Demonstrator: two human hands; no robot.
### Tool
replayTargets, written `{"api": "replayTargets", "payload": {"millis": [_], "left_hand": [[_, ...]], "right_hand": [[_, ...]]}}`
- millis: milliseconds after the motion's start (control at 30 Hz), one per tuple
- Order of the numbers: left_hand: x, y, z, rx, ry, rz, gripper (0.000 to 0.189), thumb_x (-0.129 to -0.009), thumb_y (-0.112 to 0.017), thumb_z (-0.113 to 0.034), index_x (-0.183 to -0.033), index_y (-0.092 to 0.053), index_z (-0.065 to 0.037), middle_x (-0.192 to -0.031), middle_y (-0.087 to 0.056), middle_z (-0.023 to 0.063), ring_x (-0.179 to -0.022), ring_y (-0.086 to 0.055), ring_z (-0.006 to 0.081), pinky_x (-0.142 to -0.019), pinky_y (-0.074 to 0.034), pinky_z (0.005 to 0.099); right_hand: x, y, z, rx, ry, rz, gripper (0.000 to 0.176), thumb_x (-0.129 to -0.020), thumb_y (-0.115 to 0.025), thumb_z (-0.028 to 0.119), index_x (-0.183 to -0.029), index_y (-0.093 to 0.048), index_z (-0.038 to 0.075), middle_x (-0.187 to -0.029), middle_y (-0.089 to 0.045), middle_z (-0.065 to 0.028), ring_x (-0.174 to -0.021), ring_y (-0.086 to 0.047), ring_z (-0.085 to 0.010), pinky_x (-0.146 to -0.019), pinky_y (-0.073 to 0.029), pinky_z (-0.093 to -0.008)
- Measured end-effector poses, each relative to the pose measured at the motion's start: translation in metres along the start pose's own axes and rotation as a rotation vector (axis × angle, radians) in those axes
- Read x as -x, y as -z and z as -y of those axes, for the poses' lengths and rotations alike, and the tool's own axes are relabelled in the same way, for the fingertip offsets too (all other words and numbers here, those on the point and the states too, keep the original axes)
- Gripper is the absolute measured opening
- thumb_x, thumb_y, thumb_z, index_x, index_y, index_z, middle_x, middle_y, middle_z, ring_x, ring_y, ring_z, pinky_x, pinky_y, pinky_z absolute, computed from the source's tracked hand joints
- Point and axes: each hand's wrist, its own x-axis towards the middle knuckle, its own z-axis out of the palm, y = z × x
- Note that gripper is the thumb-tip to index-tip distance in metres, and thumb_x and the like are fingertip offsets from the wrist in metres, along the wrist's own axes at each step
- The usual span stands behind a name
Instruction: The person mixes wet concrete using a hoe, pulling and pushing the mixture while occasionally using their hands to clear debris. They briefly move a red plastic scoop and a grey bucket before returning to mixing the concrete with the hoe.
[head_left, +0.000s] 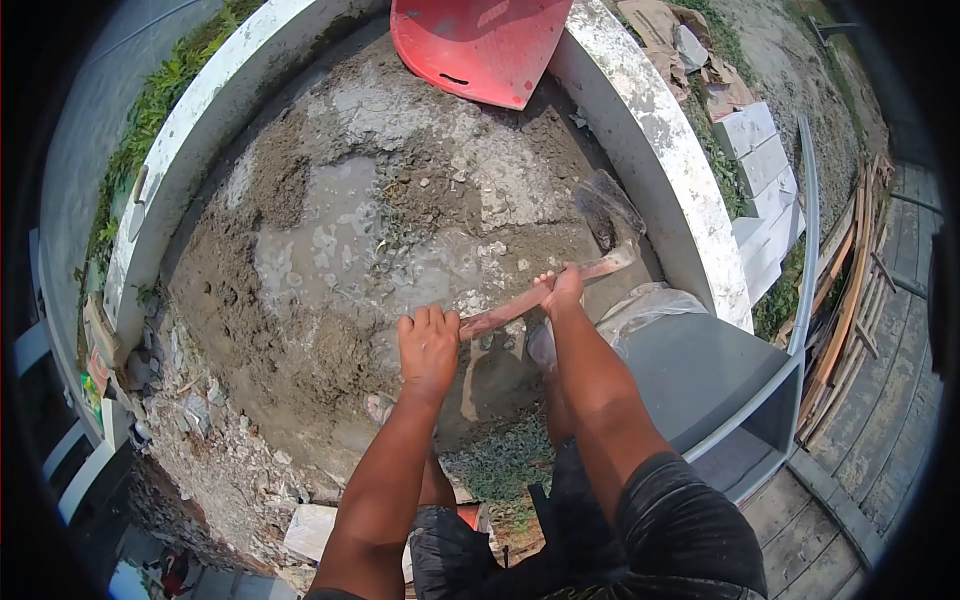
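My left hand (428, 350) is wrapped round the near end of a hoe's wooden handle (510, 310). Farther along that handle, my right hand (562, 288) is closed on it as well. The handle slants up to the right, and the hoe's blade (608, 210), caked with grey, is at its far end near the wall. Below my hands spreads wet grey-brown mortar mix (340, 260), with a watery pool in its middle and drier sandy heaps around it. My feet are partly hidden behind my arms.
A low white wall (660, 130) borders the mix. A red slotted piece (480, 45) stands at the far side. On the right are clear plastic sheeting (650, 305), a grey metal-edged box (690, 380), white blocks (755, 160) and wooden strips (850, 300). Rubble (215, 420) lies left.
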Motion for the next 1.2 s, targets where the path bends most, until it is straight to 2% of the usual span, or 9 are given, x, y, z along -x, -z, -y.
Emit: {"api": "replayTargets", "payload": {"millis": [67, 167, 267, 433, 667, 767, 967, 1067, 1200], "left_hand": [[0.002, -0.002, 0.006, -0.045, 0.016, 0.033, 0.002, -0.078, -0.062, -0.014, -0.078, -0.061, -0.013, -0.077, -0.061, 0.0054, -0.08, -0.061, 0.0255, -0.076, -0.042, 0.0396], [0.029, 0.005, 0.025, 0.0, 0.001, 0.402, 0.005, -0.077, -0.065, -0.015, -0.079, -0.062, -0.011, -0.077, -0.067, 0.009, -0.075, -0.067, 0.0282, -0.074, -0.05, 0.0406], [0.053, 0.041, 0.033, 0.047, 0.12, 0.651, 0.009, -0.074, -0.068, -0.016, -0.078, -0.063, -0.009, -0.077, -0.069, 0.013, -0.069, -0.069, 0.0303, -0.065, -0.055, 0.0404], [0.109, 0.081, 0.05, 0.013, 0.131, 0.465, 0.009, -0.071, -0.067, -0.014, -0.074, -0.061, -0.009, -0.074, -0.066, 0.0099, -0.063, -0.067, 0.0289, -0.055, -0.053, 0.0417], [0.251, 0.127, 0.073, 0.046, 0.285, 0.424, 0.011, -0.064, -0.067, -0.012, -0.069, -0.058, -0.011, -0.066, -0.06, 0.0086, -0.059, -0.063, 0.0295, -0.055, -0.052, 0.0418], [0.266, 0.136, 0.06, 0.086, 0.315, 0.427, 0.011, -0.064, -0.068, -0.013, -0.068, -0.057, -0.011, -0.065, -0.059, 0.0085, -0.058, -0.062, 0.0297, -0.054, -0.051, 0.0418], [0.184, 0.1, -0.008, 0.285, 0.239, 0.378, 0.015, -0.066, -0.07, -0.016, -0.076, -0.06, -0.011, -0.072, -0.063, 0.0065, -0.064, -0.066, 0.0264, -0.058, -0.053, 0.0406], [0.123, 0.058, -0.047, 0.418, 0.183, 0.456, 0.009, -0.07, -0.066, -0.012, -0.079, -0.067, -0.009, -0.077, -0.068, 0.0125, -0.073, -0.07, 0.0276, -0.064, -0.056, 0.0393], [0.07, 0.052, -0.089, 0.615, 0.192, 0.611, 0.022, -0.076, -0.07, -0.026, -0.083, -0.07, -0.005, -0.083, -0.071, 0.0201, -0.075, -0.071, 0.03, -0.065, -0.057, 0.0387]], "right_hand": [[-0.012, 0.001, -0.019, 0.033, -0.031, 0.008, 0.031, -0.094, -0.051, 0.035, -0.109, -0.042, 0.01, -0.064, -0.046, -0.0064, -0.049, -0.046, -0.0197, -0.05, -0.048, -0.0394], [-0.007, 0.023, -0.05, 0.112, -0.098, 0.054, 0.037, -0.098, -0.047, 0.038, -0.12, -0.037, 0.01, -0.075, -0.047, -0.008, -0.054, -0.046, -0.0202, -0.053, -0.047, -0.0397], [0.027, 0.025, -0.072, 0.181, -0.138, 0.088, 0.023, -0.096, -0.05, 0.029, -0.107, -0.043, 0.01, -0.07, -0.047, -0.0058, -0.054, -0.047, -0.0195, -0.05, -0.046, -0.038], [0.077, 0.047, -0.101, 0.118, -0.243, 0.239, 0.015, -0.09, -0.054, 0.019, -0.079, -0.05, 0.009, -0.059, -0.045, -0.0039, -0.048, -0.047, -0.019, -0.047, -0.046, -0.0398], [0.202, 0.088, -0.151, 0.291, -0.345, 0.162, 0.013, -0.084, -0.056, 0.012, -0.075, -0.048, 0.007, -0.059, -0.046, -0.0056, -0.045, -0.047, -0.0212, -0.043, -0.043, -0.0402], [0.219, 0.098, -0.148, 0.286, -0.293, 0.175, 0.012, -0.083, -0.056, 0.01, -0.074, -0.048, 0.006, -0.059, -0.046, -0.0063, -0.044, -0.047, -0.0218, -0.042, -0.042, -0.0403], [0.142, 0.104, -0.038, 0.329, -0.06, 0.164, 0.012, -0.081, -0.057, 0.014, -0.076, -0.049, 0.008, -0.058, -0.045, -0.0051, -0.045, -0.045, -0.021, -0.045, -0.044, -0.0391], [0.067, 0.097, 0.024, 0.337, 0.021, 0.128, 0.012, -0.083, -0.056, 0.014, -0.076, -0.048, 0.008, -0.059, -0.045, -0.0047, -0.046, -0.044, -0.0212, -0.046, -0.044, -0.0372], [0.023, 0.087, 0.067, 0.545, 0.228, 0.043, 0.014, -0.085, -0.055, 0.011, -0.091, -0.05, -0.001, -0.062, -0.046, -0.0082, -0.047, -0.048, -0.0222, -0.042, -0.044, -0.0392]]}}
